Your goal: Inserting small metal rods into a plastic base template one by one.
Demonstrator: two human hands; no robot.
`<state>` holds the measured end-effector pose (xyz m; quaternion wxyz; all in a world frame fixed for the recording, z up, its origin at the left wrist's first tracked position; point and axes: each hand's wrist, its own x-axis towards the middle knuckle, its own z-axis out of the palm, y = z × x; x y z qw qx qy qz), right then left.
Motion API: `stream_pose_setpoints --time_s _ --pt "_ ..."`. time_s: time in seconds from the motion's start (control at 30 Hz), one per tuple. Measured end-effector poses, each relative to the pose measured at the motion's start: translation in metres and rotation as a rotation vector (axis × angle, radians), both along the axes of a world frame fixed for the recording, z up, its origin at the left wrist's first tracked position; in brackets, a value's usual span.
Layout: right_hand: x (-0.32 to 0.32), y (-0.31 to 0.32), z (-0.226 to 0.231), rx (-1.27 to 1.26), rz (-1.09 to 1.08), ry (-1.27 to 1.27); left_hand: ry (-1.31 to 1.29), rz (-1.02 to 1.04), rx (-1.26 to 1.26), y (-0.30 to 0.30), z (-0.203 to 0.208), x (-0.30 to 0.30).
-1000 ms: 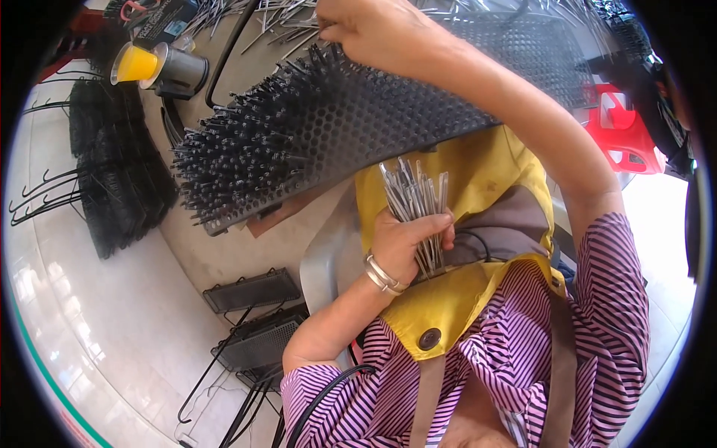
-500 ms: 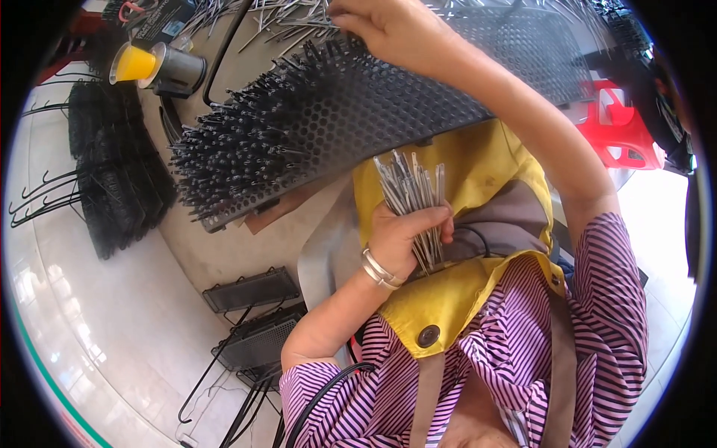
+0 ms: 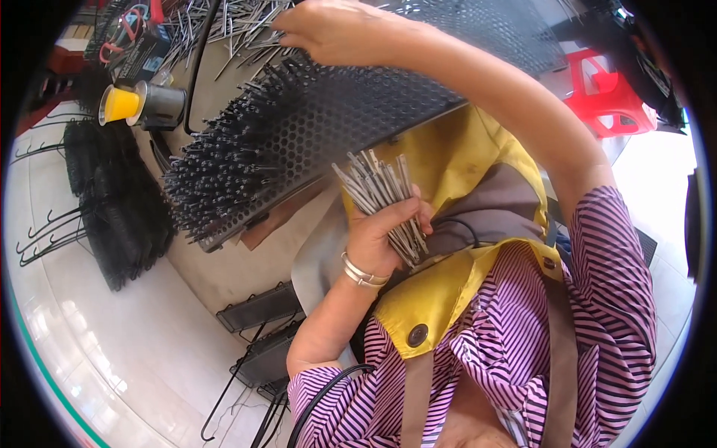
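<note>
— Firstly, largest item?
— Tabletop (image 3: 224, 261), pale, carrying one dark perforated panel (image 3: 358, 112), honeycomb-holed, tilted, its left part bristling with inserted metal pins.

— Next?
— Person's yellow apron (image 3: 448, 291) over a pink striped shirt (image 3: 597, 321), lower right. Red plastic stool (image 3: 609, 93), upper right. Black wire hangers (image 3: 45, 231) and dark bristled pieces (image 3: 119, 216), left, on the white floor.

— Hands?
— Left hand (image 3: 385, 239), bangles at the wrist, closed around a bundle of metal rods (image 3: 385, 201); rods fan upward, just below the panel's lower edge. Right hand (image 3: 336, 33), fingers curled, resting at the panel's upper edge beside loose pins (image 3: 224, 26); whether it pinches one cannot be told.

— Smallest?
— Yellow-capped grey canister (image 3: 142, 106), lying on its side, upper left of the panel.
</note>
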<state>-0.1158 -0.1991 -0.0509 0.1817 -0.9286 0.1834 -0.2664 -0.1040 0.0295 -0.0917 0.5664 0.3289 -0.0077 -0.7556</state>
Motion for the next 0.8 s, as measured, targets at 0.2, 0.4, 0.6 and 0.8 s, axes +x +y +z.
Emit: stream_pose_setpoints --time_s 0.2,0.4,0.6,0.8 --pt "-0.014 0.009 0.01 0.034 -0.047 0.067 -0.009 0.066 0.014 -0.001 0.0 0.003" --pt "-0.025 0.018 0.003 0.118 -0.032 0.024 -0.052 0.079 -0.001 -0.003 0.001 0.003" --pt "-0.046 0.044 0.023 0.13 -0.132 0.072 -0.051 0.12 -0.029 -0.005 0.005 0.006" --pt "-0.092 0.104 0.006 0.829 -0.014 0.187 -0.041 0.129 -0.01 -0.004 0.005 0.011"
